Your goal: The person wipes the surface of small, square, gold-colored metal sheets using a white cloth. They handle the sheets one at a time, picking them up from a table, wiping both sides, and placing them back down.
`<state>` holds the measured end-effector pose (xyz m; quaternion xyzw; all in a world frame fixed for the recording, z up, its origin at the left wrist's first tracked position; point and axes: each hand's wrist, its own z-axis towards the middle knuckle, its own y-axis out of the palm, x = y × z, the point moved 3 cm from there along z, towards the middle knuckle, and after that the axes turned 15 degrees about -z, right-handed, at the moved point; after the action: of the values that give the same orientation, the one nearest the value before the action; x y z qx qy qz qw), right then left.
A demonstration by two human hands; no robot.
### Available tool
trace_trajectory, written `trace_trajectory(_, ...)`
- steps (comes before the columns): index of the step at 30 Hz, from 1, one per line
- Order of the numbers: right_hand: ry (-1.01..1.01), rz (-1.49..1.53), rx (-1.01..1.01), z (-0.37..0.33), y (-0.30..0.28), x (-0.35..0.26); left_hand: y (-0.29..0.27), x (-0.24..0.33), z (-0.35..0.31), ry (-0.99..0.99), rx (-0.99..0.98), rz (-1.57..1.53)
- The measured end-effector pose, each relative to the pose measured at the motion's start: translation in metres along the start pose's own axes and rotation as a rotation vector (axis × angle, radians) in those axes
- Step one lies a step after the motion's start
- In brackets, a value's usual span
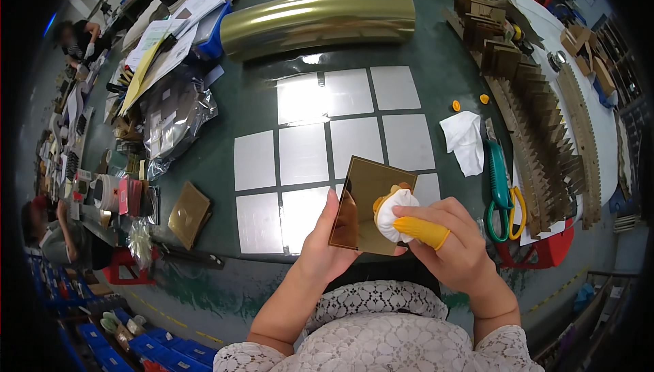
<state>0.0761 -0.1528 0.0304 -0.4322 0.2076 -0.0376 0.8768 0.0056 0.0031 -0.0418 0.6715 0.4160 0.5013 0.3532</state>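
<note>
My left hand grips a shiny gold, mirror-like rectangular plate by its left and lower edges, tilted above the table's front edge. Pressed against the plate's face is a bunched white cloth, which my right hand pinches. A yellow finger cot covers one finger of that hand; more yellow shows behind the cloth. Beneath and beyond lie several whitish rectangular panels in rows on the dark green table. The plate and my right hand hide part of the nearest row.
A large gold film roll lies at the back. On the right are a white cloth, green-handled scissors, yellow-handled scissors and notched brown racks. Gold plates and clear plastic wrap sit left. Two people are far left.
</note>
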Motion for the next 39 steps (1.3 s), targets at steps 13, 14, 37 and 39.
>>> trace_trajectory(13,0.142,-0.139,0.060,-0.026,-0.020,0.016,-0.006,0.003,0.008,-0.050,-0.255,-0.253)
trace_trajectory(14,0.151,-0.145,0.064,-0.027,-0.021,0.016,-0.008,0.002,0.009,-0.052,-0.285,-0.289)
trace_trajectory(37,-0.035,-0.013,-0.054,-0.007,-0.018,-0.002,0.000,-0.001,0.002,-0.043,-0.031,-0.101)
trace_trajectory(39,-0.031,-0.049,-0.048,-0.005,-0.018,0.000,-0.005,-0.002,0.000,-0.073,-0.043,-0.175)
